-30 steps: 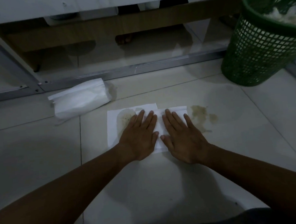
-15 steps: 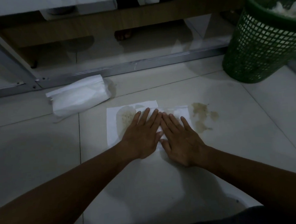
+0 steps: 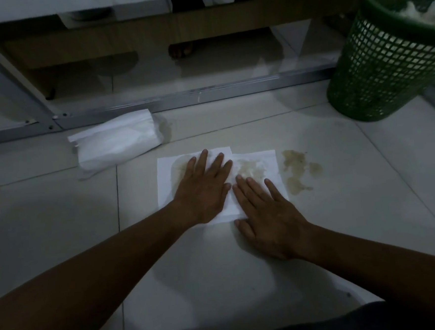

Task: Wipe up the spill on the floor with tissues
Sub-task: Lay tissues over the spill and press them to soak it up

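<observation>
White tissues [image 3: 255, 166] lie flat on the pale floor tiles, stained brownish where the liquid has soaked in. My left hand [image 3: 204, 189] presses flat on the left sheet, fingers spread. My right hand [image 3: 268, 212] lies flat on the near right part of the tissues, partly on the bare tile. A brownish spill [image 3: 298, 170] sits uncovered just right of the tissues. A white tissue pack [image 3: 118, 141] lies on the floor to the left, behind the sheets.
A green mesh wastebasket [image 3: 384, 60] holding crumpled tissues stands at the back right. A metal floor rail [image 3: 181, 100] and glass panel run across behind the spill. Someone's bare foot [image 3: 180, 49] shows behind the glass. Tiled floor extends around me.
My right hand has slid back toward me, uncovering a stained patch on the right tissue. My left hand has stayed pressed on the left sheet.
</observation>
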